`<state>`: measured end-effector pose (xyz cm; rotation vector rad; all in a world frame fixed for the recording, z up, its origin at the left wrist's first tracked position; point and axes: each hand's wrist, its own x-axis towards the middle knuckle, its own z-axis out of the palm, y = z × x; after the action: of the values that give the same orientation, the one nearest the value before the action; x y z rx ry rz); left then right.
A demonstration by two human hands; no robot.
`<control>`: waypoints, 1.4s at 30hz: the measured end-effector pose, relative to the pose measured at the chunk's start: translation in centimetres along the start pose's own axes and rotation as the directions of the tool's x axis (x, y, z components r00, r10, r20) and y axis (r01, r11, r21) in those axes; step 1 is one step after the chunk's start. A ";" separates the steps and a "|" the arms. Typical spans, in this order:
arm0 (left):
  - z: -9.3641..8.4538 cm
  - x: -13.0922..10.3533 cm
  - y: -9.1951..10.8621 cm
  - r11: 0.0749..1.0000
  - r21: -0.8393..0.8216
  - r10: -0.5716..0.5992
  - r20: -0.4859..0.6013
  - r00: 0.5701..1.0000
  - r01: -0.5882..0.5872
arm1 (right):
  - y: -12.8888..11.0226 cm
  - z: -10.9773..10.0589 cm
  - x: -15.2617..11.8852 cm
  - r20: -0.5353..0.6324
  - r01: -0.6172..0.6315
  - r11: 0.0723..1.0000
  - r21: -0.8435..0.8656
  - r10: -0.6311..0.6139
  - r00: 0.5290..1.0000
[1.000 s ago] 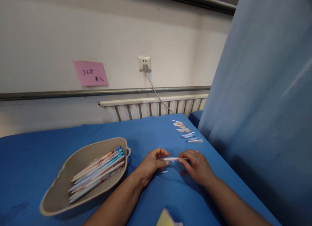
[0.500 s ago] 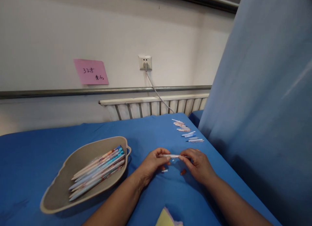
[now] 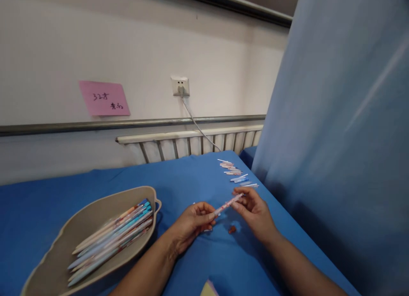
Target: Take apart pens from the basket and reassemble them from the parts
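My left hand point(image 3: 191, 223) and my right hand point(image 3: 254, 213) both pinch a thin white pen part point(image 3: 227, 204), which slants up to the right just above the blue table point(image 3: 198, 172). A small red-brown piece point(image 3: 231, 229) lies on the cloth under the hands, and a short white piece lies by my left fingers. Left of the hands stands a beige leaf-shaped tray point(image 3: 96, 206) holding several pens point(image 3: 110, 238) with blue and orange ends.
A row of several taken-apart pen pieces point(image 3: 236, 173) lies at the table's far right. A blue curtain point(image 3: 335, 138) hangs close on the right. A yellow pad corner point(image 3: 209, 288) shows at the bottom edge. Behind are a radiator, a wall socket with cable and a pink note point(image 3: 104, 98).
The pen part was level between both hands; now its right end is tilted upward. The view has shifted, so everything sits further left.
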<state>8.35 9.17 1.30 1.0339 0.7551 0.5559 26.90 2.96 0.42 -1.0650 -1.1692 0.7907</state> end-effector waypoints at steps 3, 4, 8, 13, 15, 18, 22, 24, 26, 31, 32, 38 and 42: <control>0.2 -0.1 0.1 0.998 0.053 -0.030 0.026 0.999 0.029 | 0.1 0.3 0.1 0.075 -0.073 0.995 0.061 0.069 0.995; 0.3 -0.1 0.1 0.996 0.087 -0.038 0.030 0.999 0.035 | 0.2 0.4 0.0 0.100 -0.096 0.994 0.055 0.090 0.991; 0.8 -0.2 -0.1 0.984 0.176 -0.019 0.048 0.999 0.010 | 0.2 0.6 -0.3 0.116 -0.137 0.991 0.001 0.136 0.984; 1.8 -0.1 -0.7 0.966 0.244 0.071 0.046 0.996 -0.081 | 0.2 0.7 -0.6 0.140 -0.095 0.994 -0.053 0.101 0.985; 2.1 -0.1 -0.9 0.951 0.283 0.116 0.042 0.992 -0.123 | 0.2 0.7 -0.7 0.149 -0.058 0.993 -0.099 0.073 0.986; 2.4 0.0 -1.1 0.933 0.316 0.169 0.048 0.984 -0.176 | 0.1 0.6 -0.7 0.147 0.000 0.985 -0.170 0.025 0.989; 2.8 -0.1 -1.2 0.909 0.353 0.223 0.042 0.974 -0.224 | -0.1 0.5 -0.7 0.133 0.036 0.975 -0.218 -0.007 0.991; 3.0 -0.2 -1.2 0.882 0.400 0.261 0.029 0.965 -0.251 | -0.1 0.5 -0.7 0.127 0.043 0.973 -0.228 -0.014 0.992; 3.2 -0.3 -1.2 0.861 0.431 0.291 0.013 0.957 -0.268 | -0.1 0.5 -0.7 0.122 0.051 0.970 -0.236 -0.022 0.992; 3.1 -0.2 -1.1 0.910 0.327 0.247 0.064 0.967 -0.255 | 0.1 0.5 -0.6 0.109 0.038 0.974 -0.221 -0.014 0.994; 3.0 -0.2 -1.1 0.923 0.300 0.220 0.099 0.971 -0.240 | 0.2 0.5 -0.6 0.112 0.034 0.976 -0.214 -0.010 0.994; 2.4 -0.1 -1.2 0.935 0.284 0.176 0.147 0.973 -0.212 | 0.4 0.5 -0.8 0.142 0.021 0.981 -0.191 0.007 0.990; 2.6 0.0 -1.5 0.918 0.328 0.204 0.097 0.974 -0.225 | 0.3 0.5 -0.8 0.149 0.028 0.976 -0.217 0.005 0.989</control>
<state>10.42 7.10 0.68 1.4591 0.7009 0.5917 26.20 2.47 -0.09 -1.1942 -1.4134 0.7551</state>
